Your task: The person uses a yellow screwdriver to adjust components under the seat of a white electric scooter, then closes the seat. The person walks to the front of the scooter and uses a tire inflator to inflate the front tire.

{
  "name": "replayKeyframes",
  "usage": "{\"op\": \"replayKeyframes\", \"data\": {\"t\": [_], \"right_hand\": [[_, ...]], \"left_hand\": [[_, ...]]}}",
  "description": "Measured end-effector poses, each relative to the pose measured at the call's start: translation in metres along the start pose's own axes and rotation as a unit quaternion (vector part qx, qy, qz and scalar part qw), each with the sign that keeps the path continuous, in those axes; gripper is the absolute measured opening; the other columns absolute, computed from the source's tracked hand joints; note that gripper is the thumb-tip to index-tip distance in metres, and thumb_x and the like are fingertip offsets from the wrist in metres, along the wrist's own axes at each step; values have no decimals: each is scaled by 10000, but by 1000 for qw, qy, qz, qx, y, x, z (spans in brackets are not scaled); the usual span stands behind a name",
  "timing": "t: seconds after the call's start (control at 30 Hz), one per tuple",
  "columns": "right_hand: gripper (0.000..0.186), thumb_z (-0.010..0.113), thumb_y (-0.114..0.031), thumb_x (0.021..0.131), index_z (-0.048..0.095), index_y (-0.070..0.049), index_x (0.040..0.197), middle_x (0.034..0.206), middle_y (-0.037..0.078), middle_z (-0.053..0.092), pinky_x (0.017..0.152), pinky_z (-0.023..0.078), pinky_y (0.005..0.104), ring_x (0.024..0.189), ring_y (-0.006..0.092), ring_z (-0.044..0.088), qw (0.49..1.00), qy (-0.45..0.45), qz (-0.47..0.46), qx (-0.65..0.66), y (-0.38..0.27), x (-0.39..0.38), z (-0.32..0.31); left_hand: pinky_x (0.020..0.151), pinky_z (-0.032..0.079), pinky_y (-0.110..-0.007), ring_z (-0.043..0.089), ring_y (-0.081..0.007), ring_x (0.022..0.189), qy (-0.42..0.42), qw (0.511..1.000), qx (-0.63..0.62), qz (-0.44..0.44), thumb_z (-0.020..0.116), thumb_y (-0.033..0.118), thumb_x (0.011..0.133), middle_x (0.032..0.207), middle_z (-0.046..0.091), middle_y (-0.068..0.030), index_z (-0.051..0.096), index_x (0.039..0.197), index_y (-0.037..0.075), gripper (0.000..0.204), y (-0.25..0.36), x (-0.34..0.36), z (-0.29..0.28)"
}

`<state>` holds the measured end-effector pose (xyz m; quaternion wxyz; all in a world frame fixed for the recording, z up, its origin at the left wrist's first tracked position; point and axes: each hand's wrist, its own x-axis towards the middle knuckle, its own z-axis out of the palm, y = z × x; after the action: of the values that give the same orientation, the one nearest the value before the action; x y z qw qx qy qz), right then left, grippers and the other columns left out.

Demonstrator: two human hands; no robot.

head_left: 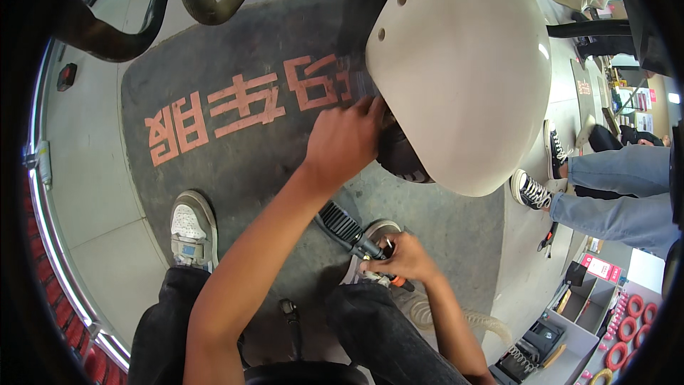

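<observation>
My left hand (345,135) reaches to the edge of a large glossy white shell (463,78) with two small holes. Its fingers curl against a dark round part (402,150) under the shell; their tips are hidden, so what they grip is unclear. Lower and to the right, my right hand (406,260) is closed around a black hand tool (367,246), held above my shoe. A black ribbed piece (338,224) lies in line with the tool's upper end, and orange shows below my fingers.
A dark mat (235,171) with orange tape characters lies underfoot. Curved handlebars (153,21) stand at upper left. A pale coiled hose (427,314) runs right from near my leg. Another person's jeans (613,185) and sneakers are at right, above a shelf unit (581,328) with red rings.
</observation>
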<state>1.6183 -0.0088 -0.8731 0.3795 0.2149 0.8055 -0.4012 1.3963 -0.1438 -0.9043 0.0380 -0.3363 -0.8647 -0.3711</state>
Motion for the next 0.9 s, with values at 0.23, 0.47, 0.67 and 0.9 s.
{"op": "replayKeyframes", "data": {"t": [0.23, 0.47, 0.67, 0.9], "right_hand": [[266, 813, -256, 865, 722, -16, 934, 825, 43, 674, 798, 476, 290, 824, 122, 623, 939, -235, -21, 252, -2, 9, -24], [519, 713, -332, 934, 644, 101, 1212, 1017, 162, 746, 919, 520, 315, 1020, 217, 705, 812, -372, -6, 450, -30, 20, 4], [514, 697, -225, 981, 537, 111, 1335, 804, 40, 593, 631, 483, 286, 668, 118, 563, 829, -291, 61, 473, -22, 25, 18], [305, 779, -205, 930, 650, -8, 1124, 829, 12, 622, 665, 503, 263, 686, 95, 578, 943, -187, 16, 274, -34, 20, 21]], "left_hand": [[770, 564, -505, 696, -413, 888, -151, 980, -92, -94, 613, 125, 858, 939, 709, -215, 696, 1032, 20, 220, -27, 24, -2], [913, 536, -492, 648, -398, 1116, -185, 974, -126, -42, 569, 243, 944, 1192, 685, -216, 707, 1107, 40, 295, -29, 35, -5], [909, 523, -476, 662, -395, 1103, -210, 885, -406, -90, 614, 200, 958, 1177, 701, -214, 686, 1257, 72, 333, -39, 25, -11], [926, 516, -493, 671, -403, 1096, -213, 949, -223, -63, 595, 178, 934, 1129, 727, -209, 691, 1238, 67, 337, -28, 32, -22]]}}
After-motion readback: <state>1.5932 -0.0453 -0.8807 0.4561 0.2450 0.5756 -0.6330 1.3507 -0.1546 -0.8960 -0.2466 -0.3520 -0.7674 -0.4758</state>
